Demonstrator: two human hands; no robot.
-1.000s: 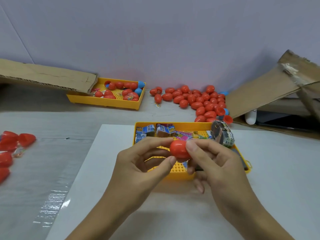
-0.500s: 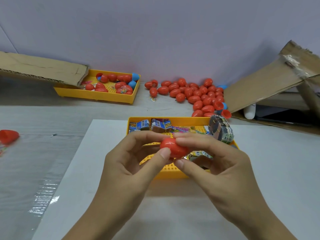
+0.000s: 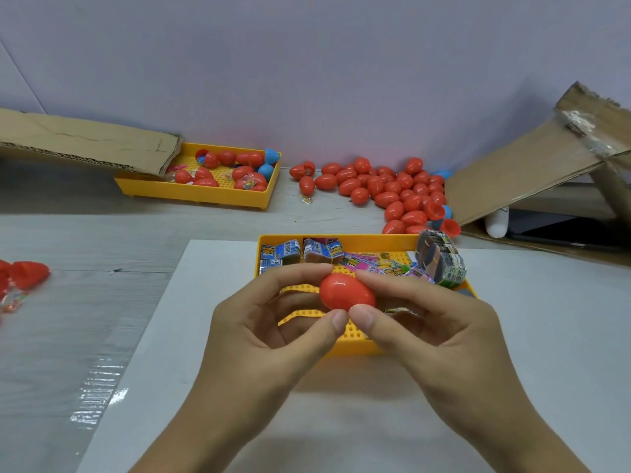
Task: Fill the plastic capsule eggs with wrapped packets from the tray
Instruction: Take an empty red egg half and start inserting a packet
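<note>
We find one red capsule egg [image 3: 346, 291] held above the near tray [image 3: 355, 348], between both hands and in front of the person's chest line. The left hand [image 3: 269, 331] pinches the egg's left part, forefinger over the top and thumb underneath; the right hand [image 3: 433, 327] pinches the right part in the same manner. The two thumb tips meet, or very nearly meet, just under the egg.

The egg's long axis lies roughly left to right, dipping slightly toward the right hand, so each hand commands one end. Neither hand is nearer; the egg sits midway between them. We see no open seam, and we cannot tell whether it is filled.

We judge that the coming move turns on this axis: the halves would part or press home along the line joining the two hands.

The wrapped packets [image 3: 317, 251] lie at the far end of the near tray, just beyond the fingers. A pile of red eggs [image 3: 389, 189] rests on the counter [image 3: 102, 240] further back, beside a second tray [image 3: 205, 194] that holds more eggs. A small crinkled wrapper shows beneath the right hand's fingers; we cannot tell whether that hand grips it.
</note>
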